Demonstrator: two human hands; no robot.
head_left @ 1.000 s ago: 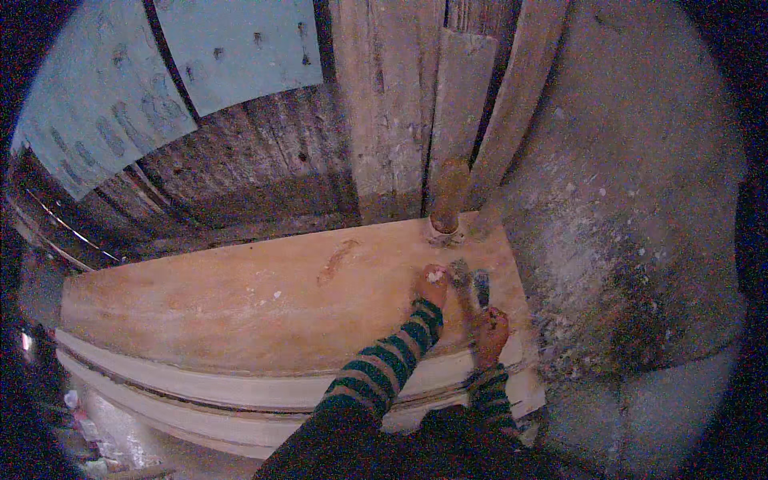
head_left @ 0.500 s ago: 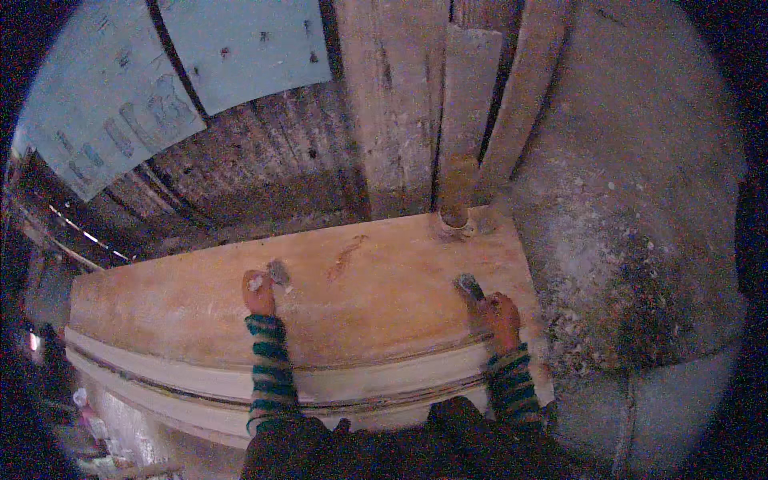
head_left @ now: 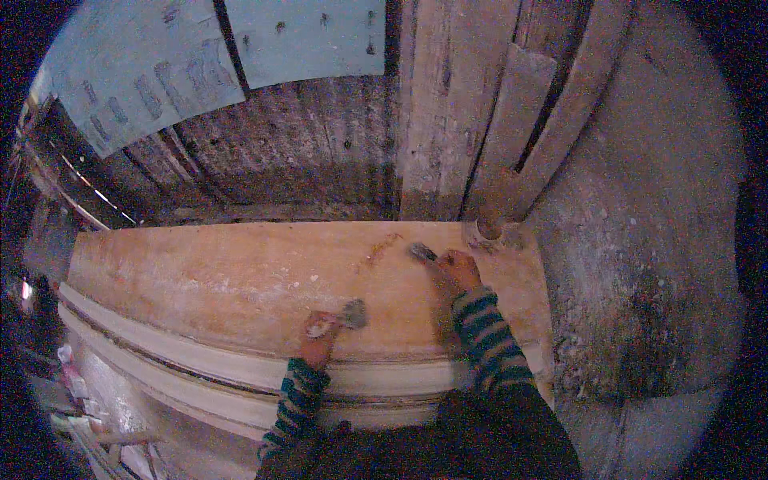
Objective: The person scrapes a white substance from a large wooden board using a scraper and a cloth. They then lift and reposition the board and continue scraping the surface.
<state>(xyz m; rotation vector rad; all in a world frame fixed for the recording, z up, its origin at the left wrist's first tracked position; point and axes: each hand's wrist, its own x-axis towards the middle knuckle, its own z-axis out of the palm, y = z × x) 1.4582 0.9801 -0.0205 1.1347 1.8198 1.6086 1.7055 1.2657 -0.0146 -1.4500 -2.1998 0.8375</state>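
My left hand (head_left: 319, 332), in a teal striped sleeve, is closed on a putty knife (head_left: 354, 314) with a broad grey blade. A whitish lump shows at its fingers. The blade is over the front half of a light-brown wooden board (head_left: 216, 280). Farther right and farther back, my right hand (head_left: 458, 270) grips a dark scraper (head_left: 422, 254), its head pointing left. Just left of that head, a reddish-brown streak (head_left: 379, 253) marks the board. I cannot tell whether either tool touches the wood.
An open round container (head_left: 488, 232) stands at the board's back right corner. Pale moulded strips (head_left: 216, 396) run along the front side. Behind are a corrugated sheet wall (head_left: 280, 152), blue panels (head_left: 312, 40) and upright planks (head_left: 440, 104). White-spattered ground (head_left: 608, 296) lies to the right.
My right hand has moved left and away from me with the scraper, toward the streak. My left hand has come right and nearer with the putty knife. The whole view has shifted.
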